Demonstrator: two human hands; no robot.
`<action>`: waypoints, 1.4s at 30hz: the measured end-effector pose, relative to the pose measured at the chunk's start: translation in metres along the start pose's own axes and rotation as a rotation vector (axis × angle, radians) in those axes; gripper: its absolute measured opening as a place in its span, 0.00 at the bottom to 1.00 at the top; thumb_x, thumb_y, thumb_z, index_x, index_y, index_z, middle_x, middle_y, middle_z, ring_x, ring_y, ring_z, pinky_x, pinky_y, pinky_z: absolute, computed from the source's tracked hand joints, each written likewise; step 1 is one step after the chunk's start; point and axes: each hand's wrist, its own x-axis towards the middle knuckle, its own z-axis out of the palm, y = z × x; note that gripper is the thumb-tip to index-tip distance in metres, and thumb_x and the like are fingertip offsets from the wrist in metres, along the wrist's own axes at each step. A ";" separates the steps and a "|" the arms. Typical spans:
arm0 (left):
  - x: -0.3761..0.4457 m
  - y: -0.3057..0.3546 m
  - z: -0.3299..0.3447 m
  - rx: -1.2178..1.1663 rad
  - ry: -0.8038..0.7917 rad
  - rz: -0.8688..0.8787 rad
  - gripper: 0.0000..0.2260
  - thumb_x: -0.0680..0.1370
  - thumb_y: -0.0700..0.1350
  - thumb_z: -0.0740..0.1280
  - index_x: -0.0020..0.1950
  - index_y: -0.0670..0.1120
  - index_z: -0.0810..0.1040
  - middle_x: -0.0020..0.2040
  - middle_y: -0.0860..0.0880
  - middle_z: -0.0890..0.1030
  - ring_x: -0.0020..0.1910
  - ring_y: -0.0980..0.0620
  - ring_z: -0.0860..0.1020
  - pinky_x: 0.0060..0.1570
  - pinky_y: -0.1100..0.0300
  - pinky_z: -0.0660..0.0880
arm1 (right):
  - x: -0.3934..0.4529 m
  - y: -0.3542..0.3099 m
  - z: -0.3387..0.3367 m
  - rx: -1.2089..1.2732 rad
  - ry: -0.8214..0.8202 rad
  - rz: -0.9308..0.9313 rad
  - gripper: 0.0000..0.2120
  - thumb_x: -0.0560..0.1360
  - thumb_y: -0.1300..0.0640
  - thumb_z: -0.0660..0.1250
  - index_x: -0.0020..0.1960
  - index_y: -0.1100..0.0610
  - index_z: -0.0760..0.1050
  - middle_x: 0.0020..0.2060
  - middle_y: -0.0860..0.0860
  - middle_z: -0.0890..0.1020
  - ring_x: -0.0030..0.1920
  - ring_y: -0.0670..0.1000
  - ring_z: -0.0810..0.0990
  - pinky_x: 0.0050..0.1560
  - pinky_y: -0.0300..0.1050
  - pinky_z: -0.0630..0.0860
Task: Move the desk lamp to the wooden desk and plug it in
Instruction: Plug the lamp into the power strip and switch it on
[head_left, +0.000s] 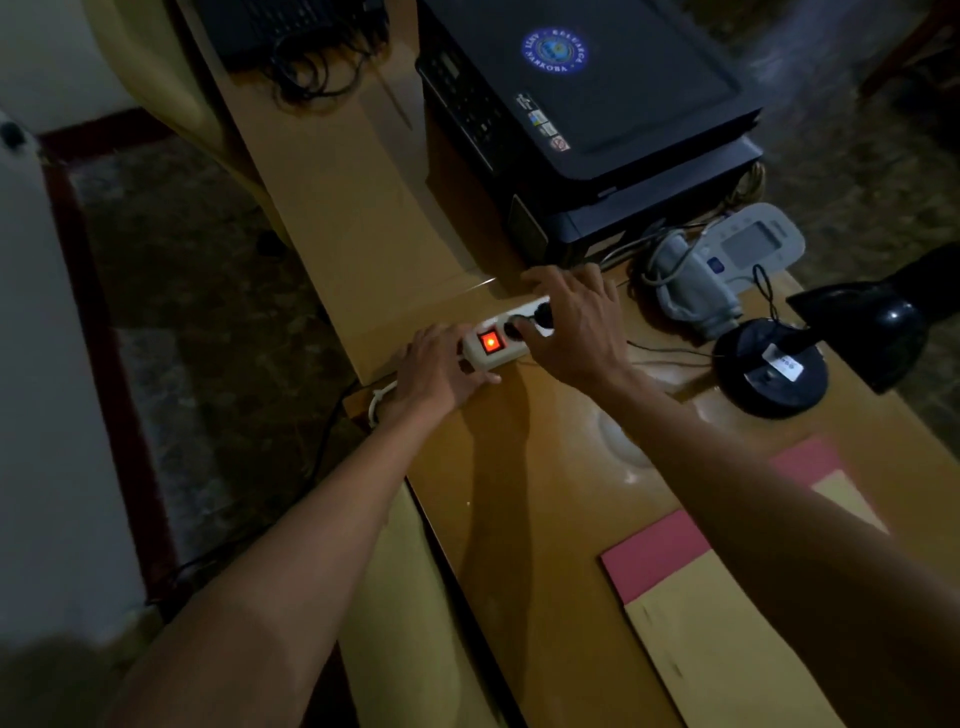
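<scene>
Head view looks down on a wooden desk (545, 483) in a dim room. A white power strip (506, 332) lies on it with its red switch (490, 342) glowing. The left hand (434, 371) rests flat on the desk against the switch end of the strip, fingers spread and loose, bracing it rather than gripping. The right hand (576, 325) lies over the strip's sockets, fingertips pinched on a dark plug (543, 313) sitting at a socket; how far it is pushed in cannot be told. A thin black cord (670, 353) runs from under that hand towards the black desk lamp (831, 353), which stands on the desk to the right, its round base down and its shade leaning out over the desk edge. Behind the hands sits a black printer (597, 104), with a blood pressure monitor (727, 260) beside it. Pink and yellow folders (701, 597) lie nearer the viewer
</scene>
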 end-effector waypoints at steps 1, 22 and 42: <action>-0.009 0.002 0.001 -0.010 0.018 0.008 0.33 0.70 0.60 0.76 0.71 0.53 0.71 0.69 0.48 0.74 0.70 0.45 0.70 0.67 0.42 0.69 | -0.013 0.004 -0.002 0.062 0.073 0.030 0.23 0.75 0.45 0.70 0.68 0.51 0.72 0.55 0.53 0.81 0.56 0.55 0.73 0.53 0.46 0.66; -0.175 0.097 0.156 0.364 -0.322 0.298 0.39 0.80 0.70 0.47 0.81 0.51 0.34 0.80 0.49 0.29 0.77 0.49 0.27 0.74 0.44 0.28 | -0.172 0.221 -0.045 0.068 -0.338 0.542 0.35 0.81 0.45 0.63 0.83 0.47 0.51 0.81 0.56 0.54 0.78 0.64 0.57 0.69 0.65 0.69; -0.169 0.094 0.164 0.416 -0.339 0.284 0.40 0.79 0.72 0.47 0.80 0.53 0.32 0.78 0.51 0.26 0.76 0.50 0.24 0.73 0.43 0.26 | -0.187 0.249 -0.032 -0.138 -0.185 0.361 0.27 0.84 0.47 0.59 0.81 0.49 0.59 0.71 0.59 0.69 0.70 0.65 0.68 0.61 0.59 0.73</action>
